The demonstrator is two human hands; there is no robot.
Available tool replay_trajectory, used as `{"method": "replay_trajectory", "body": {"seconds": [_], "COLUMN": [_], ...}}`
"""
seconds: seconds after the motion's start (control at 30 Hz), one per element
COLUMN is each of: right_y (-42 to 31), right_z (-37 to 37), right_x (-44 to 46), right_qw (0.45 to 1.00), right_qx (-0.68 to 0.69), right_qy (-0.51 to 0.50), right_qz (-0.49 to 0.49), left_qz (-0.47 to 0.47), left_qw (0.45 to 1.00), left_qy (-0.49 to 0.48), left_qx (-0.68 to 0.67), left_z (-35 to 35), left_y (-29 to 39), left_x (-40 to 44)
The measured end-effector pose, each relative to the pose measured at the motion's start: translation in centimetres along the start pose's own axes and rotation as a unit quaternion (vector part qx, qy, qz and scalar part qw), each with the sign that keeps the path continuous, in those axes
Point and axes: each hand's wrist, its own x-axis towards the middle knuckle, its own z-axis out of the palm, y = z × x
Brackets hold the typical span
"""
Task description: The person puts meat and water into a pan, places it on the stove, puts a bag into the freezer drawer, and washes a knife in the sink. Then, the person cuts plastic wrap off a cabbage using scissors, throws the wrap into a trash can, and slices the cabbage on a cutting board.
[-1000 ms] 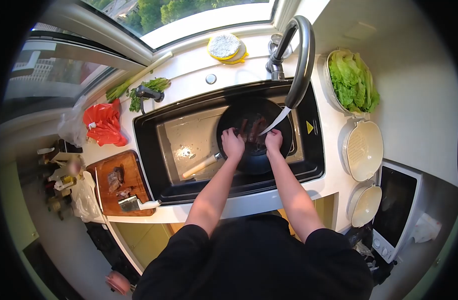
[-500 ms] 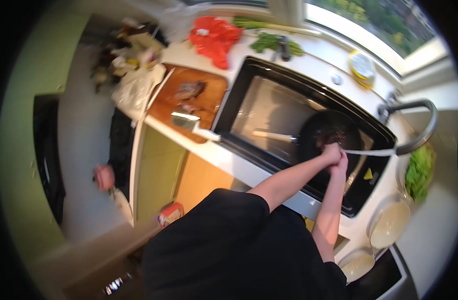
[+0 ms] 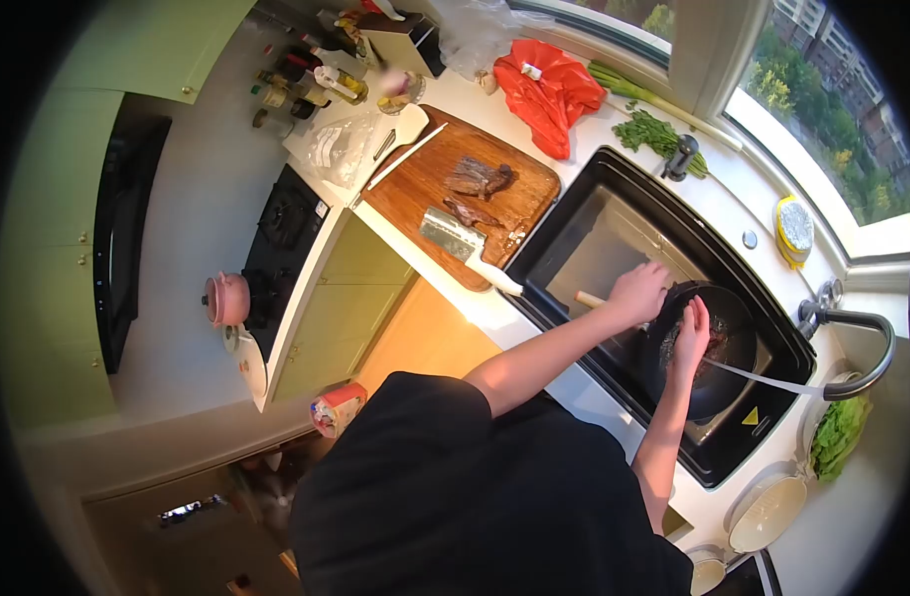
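- A yellow triangular sticker (image 3: 751,416) marks the sink's right end, at the lower right of the frame; its print is too small to read.
- The red package (image 3: 338,409) at the lower left carries printing, likewise too small to read.
- The pan (image 3: 718,399) is black and round with a pale handle (image 3: 588,298); it lies in the dark-rimmed sink (image 3: 599,243), right of the frame's centre.
- Reddish-brown meat (image 3: 716,343) lies wet in the pan, partly hidden by the right hand (image 3: 691,343); a thin stream of water (image 3: 763,376) from the faucet (image 3: 877,363) reaches the pan.
- The right hand's fingers are straight and close together over the pan; whether they touch the meat, I cannot tell.
- The left hand (image 3: 641,292) is at the pan's left edge, its fingers bent; whether they grip anything, I cannot tell.
- Half a second ago both hands met over the meat; now they are apart, the left one farther left.
- The view has shifted too: the chopping board (image 3: 425,184), with more meat (image 3: 480,178) and a cleaver (image 3: 453,234), now sits nearer the centre.
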Motion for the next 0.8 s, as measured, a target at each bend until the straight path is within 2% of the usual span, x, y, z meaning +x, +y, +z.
{"method": "replay_trajectory", "body": {"seconds": [0.1, 0.17, 0.3, 0.33, 0.37, 0.43, 0.47, 0.5, 0.53, 0.57, 0.6, 0.63, 0.7, 0.73, 0.8], "right_y": [-2.5, -4.6, -8.7, -8.8, -9.1, -10.2, -10.6, -11.2, -11.4, -11.5, -11.9, -12.4, -11.9, -11.6, -11.5], "right_z": [5.4, 10.6, 21.9, 24.5, 27.1, 32.2, 34.6, 36.3, 37.7, 38.9, 39.6, 39.8, 40.8, 41.4, 42.3], "right_x": [0.0, -0.7, -3.8, -4.6, -5.1, -6.6, -6.7, -6.8, -6.5, -6.4, -6.3, -5.9, -4.7, -4.7, -4.6], "right_qw": [0.992, 0.984, 0.941, 0.927, 0.913, 0.880, 0.855, 0.837, 0.827, 0.813, 0.792, 0.767, 0.723, 0.706, 0.697], "right_qx": [-0.115, -0.131, -0.192, -0.204, -0.216, -0.252, -0.289, -0.309, -0.350, -0.364, -0.381, -0.391, -0.466, -0.493, -0.517], "right_qy": [-0.029, -0.063, -0.191, -0.223, -0.247, -0.271, -0.266, -0.242, -0.229, -0.227, -0.236, -0.254, -0.306, -0.329, -0.337], "right_qz": [-0.049, -0.100, -0.204, -0.223, -0.242, -0.296, -0.337, -0.381, -0.376, -0.395, -0.415, -0.440, -0.408, -0.389, -0.365], "left_qz": [0.015, 0.021, 0.076, 0.062, 0.011, 0.004, -0.062, -0.138, -0.184, -0.170, -0.168, -0.142, -0.274, -0.301, -0.310], "left_qw": [0.996, 0.990, 0.970, 0.972, 0.979, 0.970, 0.965, 0.956, 0.923, 0.924, 0.900, 0.899, 0.884, 0.880, 0.901], "left_qy": [0.067, 0.129, 0.232, 0.225, 0.200, 0.243, 0.255, 0.243, 0.324, 0.342, 0.400, 0.391, 0.278, 0.228, 0.186], "left_qx": [-0.054, -0.044, 0.003, -0.021, -0.040, -0.027, -0.021, -0.085, -0.092, 0.028, 0.028, 0.139, 0.257, 0.288, 0.240], "left_z": [-6.9, -11.6, -19.1, -21.5, -24.1, -28.6, -32.1, -35.0, -36.2, -38.9, -40.3, -43.8, -47.4, -48.0, -48.9], "left_y": [-1.9, -4.3, -11.9, -13.4, -15.1, -20.7, -22.2, -24.6, -29.9, -35.0, -42.5, -44.8, -48.8, -50.6, -53.0], "left_x": [0.3, 0.4, 0.7, 0.7, 0.4, 1.0, 0.4, 0.0, 0.1, -0.6, -0.9, -3.2, -5.3, -5.8, -6.3]}}
